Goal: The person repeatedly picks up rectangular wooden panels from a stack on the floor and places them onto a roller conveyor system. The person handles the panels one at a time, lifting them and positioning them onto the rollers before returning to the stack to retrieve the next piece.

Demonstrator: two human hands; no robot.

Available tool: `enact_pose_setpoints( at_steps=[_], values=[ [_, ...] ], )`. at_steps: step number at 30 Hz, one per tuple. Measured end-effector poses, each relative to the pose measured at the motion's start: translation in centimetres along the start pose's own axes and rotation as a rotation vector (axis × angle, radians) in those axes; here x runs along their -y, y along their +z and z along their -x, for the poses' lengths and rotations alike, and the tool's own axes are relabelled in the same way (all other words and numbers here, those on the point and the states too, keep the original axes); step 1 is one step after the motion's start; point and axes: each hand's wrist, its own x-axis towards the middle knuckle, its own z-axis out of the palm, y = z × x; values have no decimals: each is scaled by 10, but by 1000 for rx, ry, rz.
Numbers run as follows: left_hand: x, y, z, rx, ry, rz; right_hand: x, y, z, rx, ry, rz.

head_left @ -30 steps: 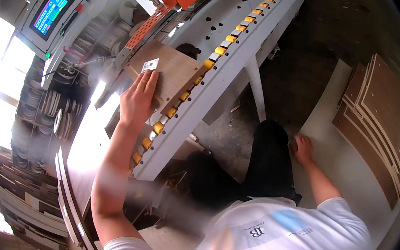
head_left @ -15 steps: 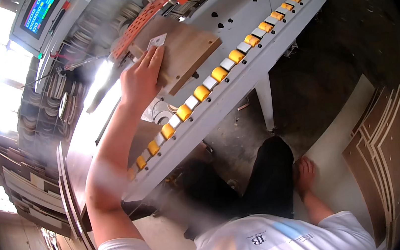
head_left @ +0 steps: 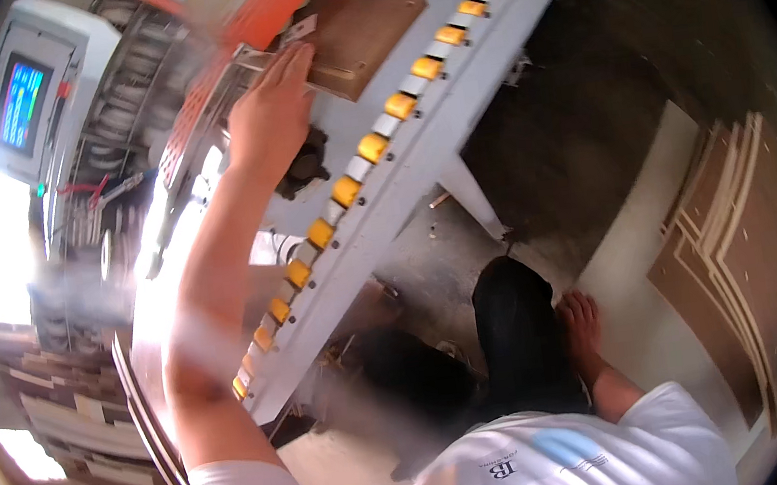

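My left hand [head_left: 273, 106] reaches far up to a brown wooden board [head_left: 368, 32] on the grey machine bed. Its fingers are stretched out against the board's near left end, close to a white label [head_left: 299, 28]; the thumb is hidden. The board lies flat beside the row of yellow and white rollers [head_left: 373, 147], partly under the orange housing. Low on the right, my right hand [head_left: 580, 321] hangs beside my dark-trousered knee, over a pale sheet. Its fingers are extended and hold nothing visible.
A control panel with a lit screen [head_left: 20, 103] stands at upper left, above racks of coiled edge strips [head_left: 115, 106]. The orange machine housing [head_left: 282, 3] borders the board. Cut brown boards [head_left: 729, 249] lean in a stack at right. A machine leg [head_left: 476, 203] meets the floor.
The board has moved farther up along the machine bed, and my left hand has gone with it, still against its end. The whole view has turned somewhat. My right hand stays by my knee.
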Motion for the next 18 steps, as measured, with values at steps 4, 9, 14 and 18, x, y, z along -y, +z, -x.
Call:
enact_pose_setpoints(
  at_steps=[4,9,14,18],
  values=[
    [-51,-55,25,11,130,250,-60,108,33,-25,-92,284],
    [-166,-98,142,50,201,600,-34,79,-28,-150,-95,-11],
    [-239,-2,249,269,105,851,-17,21,-40,-248,363,-667],
    [-267,110,370,378,-441,1150,-33,-78,11,-530,606,-1109]
  ],
)
